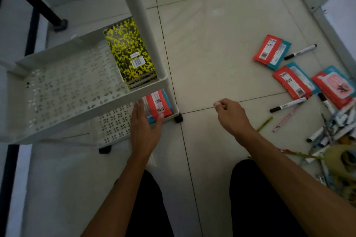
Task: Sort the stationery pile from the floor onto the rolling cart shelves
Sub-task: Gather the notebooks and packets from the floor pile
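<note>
A white rolling cart (pixel 57 117) stands at the left with perforated shelves. A yellow-and-black notebook (pixel 130 52) lies on its middle shelf. My left hand (pixel 146 129) holds a red-and-blue packet (pixel 157 105) on the bottom shelf (pixel 113 127), thumb on its near end. My right hand (pixel 230 115) hovers over the floor with loosely curled fingers, holding nothing. Three more red-and-blue packets lie on the tiles at the right: one far (pixel 271 51), one middle (pixel 293 82), one at the edge (pixel 334 85). Black-capped markers (pixel 300 52) (pixel 289 104) and a pile of pens (pixel 331 131) lie nearby.
A roll of tape (pixel 342 158) sits by the pen pile at the lower right. A pink pencil (pixel 287 118) and a yellow-green one (pixel 264 123) lie on the tiles. My dark-clothed knees fill the bottom. A white frame leg (pixel 312 8) runs along the far right; a black table leg (pixel 38 4) is at the upper left.
</note>
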